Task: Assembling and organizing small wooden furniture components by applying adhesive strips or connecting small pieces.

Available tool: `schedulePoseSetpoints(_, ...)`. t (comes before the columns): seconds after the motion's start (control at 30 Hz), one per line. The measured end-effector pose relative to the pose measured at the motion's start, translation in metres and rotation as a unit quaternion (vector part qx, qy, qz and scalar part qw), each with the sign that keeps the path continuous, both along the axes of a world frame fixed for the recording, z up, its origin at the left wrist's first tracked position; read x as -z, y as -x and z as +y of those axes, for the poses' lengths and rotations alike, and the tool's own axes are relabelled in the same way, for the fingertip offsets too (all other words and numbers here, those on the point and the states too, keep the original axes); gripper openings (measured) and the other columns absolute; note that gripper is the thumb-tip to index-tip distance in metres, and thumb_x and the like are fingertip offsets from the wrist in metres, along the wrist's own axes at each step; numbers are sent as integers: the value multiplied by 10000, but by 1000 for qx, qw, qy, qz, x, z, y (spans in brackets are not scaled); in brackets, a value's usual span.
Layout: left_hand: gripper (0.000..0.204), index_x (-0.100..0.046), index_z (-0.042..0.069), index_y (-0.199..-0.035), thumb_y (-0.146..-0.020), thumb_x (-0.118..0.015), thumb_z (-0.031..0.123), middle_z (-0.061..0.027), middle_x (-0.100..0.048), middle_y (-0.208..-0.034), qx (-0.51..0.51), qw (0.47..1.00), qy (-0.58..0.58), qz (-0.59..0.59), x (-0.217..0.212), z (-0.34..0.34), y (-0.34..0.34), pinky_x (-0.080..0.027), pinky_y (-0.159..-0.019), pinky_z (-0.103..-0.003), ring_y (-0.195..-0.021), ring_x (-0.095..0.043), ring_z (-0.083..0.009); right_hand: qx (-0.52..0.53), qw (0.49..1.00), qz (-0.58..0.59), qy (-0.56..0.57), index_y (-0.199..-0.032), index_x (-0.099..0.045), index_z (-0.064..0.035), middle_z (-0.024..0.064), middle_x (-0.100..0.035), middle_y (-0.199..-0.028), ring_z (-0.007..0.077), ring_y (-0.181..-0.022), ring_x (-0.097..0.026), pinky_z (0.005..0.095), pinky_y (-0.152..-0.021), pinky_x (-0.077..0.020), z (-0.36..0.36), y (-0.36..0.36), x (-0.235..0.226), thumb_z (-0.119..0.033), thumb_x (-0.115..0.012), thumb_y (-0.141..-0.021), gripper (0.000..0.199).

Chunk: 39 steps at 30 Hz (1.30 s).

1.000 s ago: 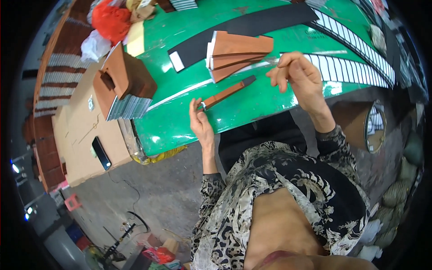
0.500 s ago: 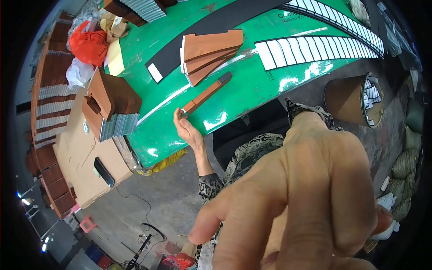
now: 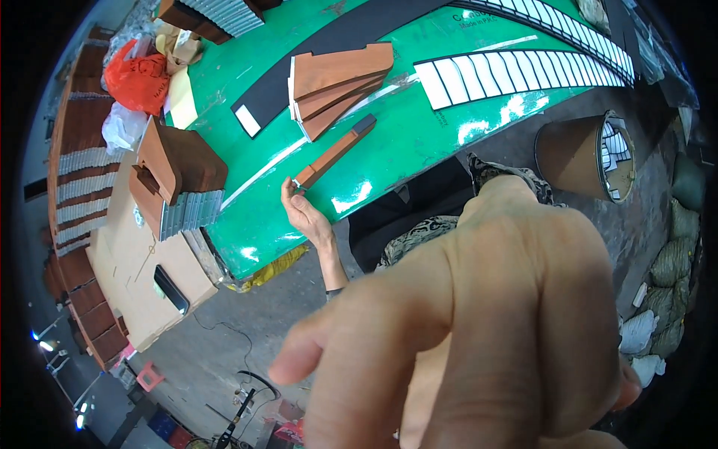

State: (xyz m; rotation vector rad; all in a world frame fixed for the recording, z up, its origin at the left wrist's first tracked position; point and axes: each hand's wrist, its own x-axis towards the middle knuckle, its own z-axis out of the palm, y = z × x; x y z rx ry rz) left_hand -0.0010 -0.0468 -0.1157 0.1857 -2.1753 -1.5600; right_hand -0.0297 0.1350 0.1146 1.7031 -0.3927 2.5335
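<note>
Left hand (image 3: 308, 218) half-open, fingertips (image 3: 287, 185) at brown strip (image 3: 333, 156)

Left hand (image 3: 307, 218) reaching out, fingers pointing away from body. Right hand (image 3: 490, 299) up close to camera, back toward lens, fingertips partly cut off.

Free room runs along the near edge of the counter (image 3: 404, 131), right of the left hand (image 3: 308, 220), while the brown stick (image 3: 333, 156), fanned brown panels (image 3: 336, 76) and striped band (image 3: 508, 76) obstruct the way beyond.
</note>
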Motion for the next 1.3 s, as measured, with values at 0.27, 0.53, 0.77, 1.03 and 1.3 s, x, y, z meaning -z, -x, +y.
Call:
schedulePoseSetpoints(0.27,470,-485,-14,-1213,-979,-346,370,-151,-532,-1129,3,1000,7,-12,-1,-2,-3,-413,-851,-338,-1014,-514,-227,-6,999,9,44,-909,-595,6,274,-603,-943,331,-934,-550,407,-831,-430,-4,-2,-4,-309,-441,-932,351)
schedulePoseSetpoints(0.53,477,-488,-13,-1211,-978,-347,378,-147,-533,-1123,11,1000,12,-9,-1,2,1,-410,-857,-335,-1014,-511,-224,-8,996,22,85,-897,-603,17,282,-595,-947,335,-911,-557,398,-808,-435,-1,-1,-6,-292,-461,-922,341)
schedulePoseSetpoints(0.77,424,-493,-20,-1200,-971,-380,318,-146,-539,-1109,17,1000,10,-12,-6,1,4,-403,-876,-341,-1005,-521,-240,-39,990,52,122,-886,-611,27,290,-588,-950,338,-891,-563,389,-788,-439,-11,10,-18,-277,-478,-912,333)
schedulePoseSetpoints(1.03,338,-544,4,-1128,-811,-630,81,-159,-549,-1052,34,990,132,-21,-23,4,-4,-435,-814,-356,-955,-531,-285,323,808,-67,-488,-833,-565,17,65,-577,-824,150,-726,-556,277,-660,-463,15,71,41,-149,-499,-929,203)
schedulePoseSetpoints(1.3,259,-558,3,-1107,-887,-550,140,-167,-562,-1074,64,998,10,2,-29,-2,0,-429,-856,-352,-1000,-535,-302,427,600,112,-667,-900,-637,-18,151,-633,-875,313,-816,-616,387,-704,-490,-87,182,120,-26,-515,-797,160)
